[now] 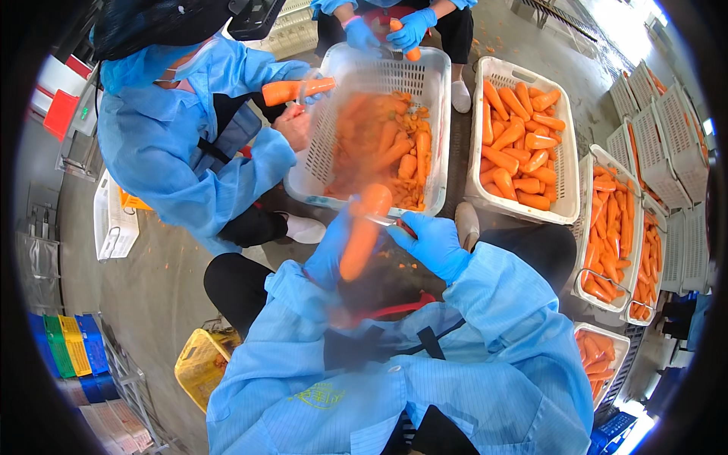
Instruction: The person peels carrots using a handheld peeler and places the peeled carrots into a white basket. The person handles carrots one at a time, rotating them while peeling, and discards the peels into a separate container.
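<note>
Gloved in blue, my left hand (328, 250) grips a large orange carrot (359, 244) that stands tilted in front of my lap. A blurred patch of the view softens its upper end. In my right hand (435, 243), also gloved, is a knife or peeler with a dark red handle (405, 227). Its metal blade (380, 220) lies across the carrot, seemingly touching it. Just beyond both hands is a white perforated crate (369, 203) holding carrots (392, 151) and orange trimmings (414, 120).
A co-worker at the left (187, 142) holds a carrot (298, 90) over the crate. Another person's gloved hands (412, 31) work at its far side. Right of it stands a crate of smooth carrots (520, 142), with more carrot crates (608, 239) beyond. A yellow basket (193, 364) sits lower left.
</note>
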A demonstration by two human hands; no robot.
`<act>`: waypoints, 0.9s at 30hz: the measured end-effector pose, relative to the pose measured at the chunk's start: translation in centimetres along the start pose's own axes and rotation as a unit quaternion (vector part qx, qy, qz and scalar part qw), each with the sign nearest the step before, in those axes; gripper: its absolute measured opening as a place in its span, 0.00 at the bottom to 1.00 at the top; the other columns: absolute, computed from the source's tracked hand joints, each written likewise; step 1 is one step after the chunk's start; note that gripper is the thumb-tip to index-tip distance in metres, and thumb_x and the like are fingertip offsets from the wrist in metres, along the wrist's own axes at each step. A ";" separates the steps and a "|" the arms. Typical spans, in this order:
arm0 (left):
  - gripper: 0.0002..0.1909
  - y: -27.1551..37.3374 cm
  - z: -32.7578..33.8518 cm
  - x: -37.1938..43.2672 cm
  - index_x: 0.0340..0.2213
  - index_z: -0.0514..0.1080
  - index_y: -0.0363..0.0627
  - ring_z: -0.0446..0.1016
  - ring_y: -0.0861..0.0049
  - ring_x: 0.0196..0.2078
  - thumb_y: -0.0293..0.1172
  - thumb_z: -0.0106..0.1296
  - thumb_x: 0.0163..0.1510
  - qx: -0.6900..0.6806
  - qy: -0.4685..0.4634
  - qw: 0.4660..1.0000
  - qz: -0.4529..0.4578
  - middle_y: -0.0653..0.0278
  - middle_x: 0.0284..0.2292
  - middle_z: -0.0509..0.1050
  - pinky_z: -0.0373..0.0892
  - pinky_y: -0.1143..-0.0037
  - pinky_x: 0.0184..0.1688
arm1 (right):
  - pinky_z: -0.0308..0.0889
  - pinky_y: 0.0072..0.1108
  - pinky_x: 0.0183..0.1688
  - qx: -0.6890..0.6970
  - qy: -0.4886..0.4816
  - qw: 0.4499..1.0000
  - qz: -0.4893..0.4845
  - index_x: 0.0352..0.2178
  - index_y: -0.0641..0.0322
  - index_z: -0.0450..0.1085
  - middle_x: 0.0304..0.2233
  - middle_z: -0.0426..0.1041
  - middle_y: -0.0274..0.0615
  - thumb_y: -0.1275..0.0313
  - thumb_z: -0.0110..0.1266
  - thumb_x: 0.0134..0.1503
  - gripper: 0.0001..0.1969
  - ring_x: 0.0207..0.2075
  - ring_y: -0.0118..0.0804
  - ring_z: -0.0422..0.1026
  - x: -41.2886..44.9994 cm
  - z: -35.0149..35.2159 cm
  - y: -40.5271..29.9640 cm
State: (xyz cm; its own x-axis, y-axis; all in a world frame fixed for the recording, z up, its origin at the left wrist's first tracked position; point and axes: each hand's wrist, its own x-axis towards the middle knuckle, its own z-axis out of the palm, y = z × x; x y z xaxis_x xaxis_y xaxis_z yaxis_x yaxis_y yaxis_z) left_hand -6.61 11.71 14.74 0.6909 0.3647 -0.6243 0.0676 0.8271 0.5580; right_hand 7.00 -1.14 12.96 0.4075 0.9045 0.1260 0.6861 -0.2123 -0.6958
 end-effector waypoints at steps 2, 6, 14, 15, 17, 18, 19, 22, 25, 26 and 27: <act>0.30 0.2 0.1 0.1 0.42 0.68 0.42 0.74 0.74 0.23 0.59 0.42 0.54 0.014 0.001 1.000 -0.008 0.59 0.27 0.74 0.72 0.78 0.21 | 0.68 0.28 0.24 -0.054 -0.005 0.999 0.007 0.26 0.53 0.72 0.20 0.73 0.37 0.50 0.52 0.51 0.18 0.21 0.41 0.74 0.7 -0.2 0.4; 0.30 0.4 -1.8 1.7 0.42 0.68 0.43 0.73 0.74 0.22 0.59 0.41 0.55 0.001 -0.030 0.998 -0.057 0.60 0.27 0.74 0.72 0.78 0.21 | 0.66 0.32 0.23 -0.109 -0.010 0.994 0.021 0.24 0.52 0.71 0.21 0.73 0.40 0.48 0.47 0.53 0.20 0.23 0.44 0.74 2.6 0.4 2.5; 0.31 -0.1 -4.5 2.3 0.43 0.68 0.43 0.74 0.72 0.23 0.60 0.38 0.55 0.012 -0.033 0.999 0.007 0.59 0.28 0.74 0.72 0.77 0.23 | 0.66 0.30 0.31 -0.032 -0.041 0.978 0.201 0.27 0.56 0.72 0.21 0.73 0.42 0.47 0.44 0.54 0.23 0.25 0.41 0.74 6.5 -2.6 5.7; 0.31 0.4 -4.1 2.0 0.44 0.68 0.43 0.74 0.72 0.23 0.60 0.38 0.55 -0.004 -0.049 0.999 0.002 0.59 0.28 0.74 0.72 0.78 0.23 | 0.66 0.30 0.31 0.051 -0.051 0.971 0.227 0.27 0.57 0.72 0.21 0.73 0.43 0.47 0.44 0.54 0.24 0.24 0.41 0.73 6.8 -2.5 5.8; 0.32 1.3 -2.9 1.2 0.45 0.67 0.43 0.74 0.72 0.23 0.61 0.37 0.55 -0.037 -0.080 0.996 -0.017 0.58 0.29 0.74 0.72 0.78 0.23 | 0.62 0.24 0.21 0.251 -0.046 0.925 0.283 0.27 0.59 0.72 0.20 0.73 0.41 0.48 0.47 0.53 0.23 0.20 0.33 0.71 6.3 -1.6 6.0; 0.32 1.5 -2.9 1.0 0.46 0.67 0.42 0.74 0.72 0.23 0.60 0.38 0.55 -0.095 -0.101 0.989 -0.046 0.56 0.31 0.74 0.72 0.78 0.23 | 0.60 0.22 0.19 0.324 -0.049 0.889 0.321 0.27 0.59 0.72 0.20 0.73 0.40 0.49 0.49 0.53 0.22 0.20 0.31 0.71 6.0 -1.6 5.1; 0.32 1.4 -2.8 1.0 0.46 0.67 0.42 0.74 0.72 0.23 0.59 0.38 0.56 -0.115 -0.118 0.986 -0.036 0.56 0.31 0.74 0.73 0.78 0.23 | 0.58 0.20 0.16 0.394 -0.052 0.846 0.356 0.27 0.58 0.72 0.21 0.73 0.40 0.50 0.50 0.53 0.21 0.19 0.29 0.71 5.5 -1.4 4.5; 0.32 0.9 -1.7 1.0 0.50 0.63 0.42 0.73 0.69 0.30 0.57 0.40 0.56 -0.135 -0.146 0.980 0.016 0.54 0.36 0.72 0.72 0.75 0.29 | 0.50 0.14 0.14 0.507 -0.079 0.766 0.387 0.36 0.57 0.70 0.27 0.73 0.35 0.50 0.47 0.56 0.21 0.24 0.25 0.71 2.7 -0.2 2.7; 0.32 0.7 -0.4 0.9 0.56 0.54 0.42 0.69 0.63 0.49 0.52 0.41 0.58 -0.082 -0.122 0.982 0.119 0.49 0.48 0.67 0.70 0.66 0.46 | 0.47 0.12 0.13 0.628 -0.139 0.644 0.414 0.46 0.51 0.65 0.34 0.74 0.36 0.49 0.40 0.59 0.22 0.30 0.30 0.74 -0.7 1.7 0.3; 0.33 0.7 -0.6 1.0 0.57 0.51 0.42 0.58 0.61 0.58 0.46 0.45 0.56 -0.049 -0.178 0.972 0.146 0.48 0.56 0.58 0.61 0.61 0.56 | 0.48 0.12 0.14 0.660 -0.178 0.620 0.385 0.51 0.45 0.60 0.37 0.73 0.37 0.49 0.37 0.59 0.23 0.31 0.33 0.74 -1.8 1.9 0.4; 0.34 0.8 -0.5 0.8 0.57 0.51 0.42 0.57 0.60 0.59 0.45 0.47 0.55 -0.046 -0.190 0.969 0.149 0.48 0.56 0.57 0.60 0.61 0.56 | 0.48 0.12 0.13 0.672 -0.228 0.583 0.396 0.53 0.42 0.57 0.39 0.72 0.38 0.48 0.37 0.59 0.24 0.31 0.35 0.74 -1.9 2.0 0.1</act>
State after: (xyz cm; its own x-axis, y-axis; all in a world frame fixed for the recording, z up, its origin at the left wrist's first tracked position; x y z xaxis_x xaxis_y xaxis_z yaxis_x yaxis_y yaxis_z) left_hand -6.32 12.88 14.42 0.8860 0.4246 -0.1863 -0.2288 0.7498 0.6208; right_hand 5.09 -2.18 11.23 -0.1361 0.7895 -0.5985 -0.8247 -0.4251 -0.3731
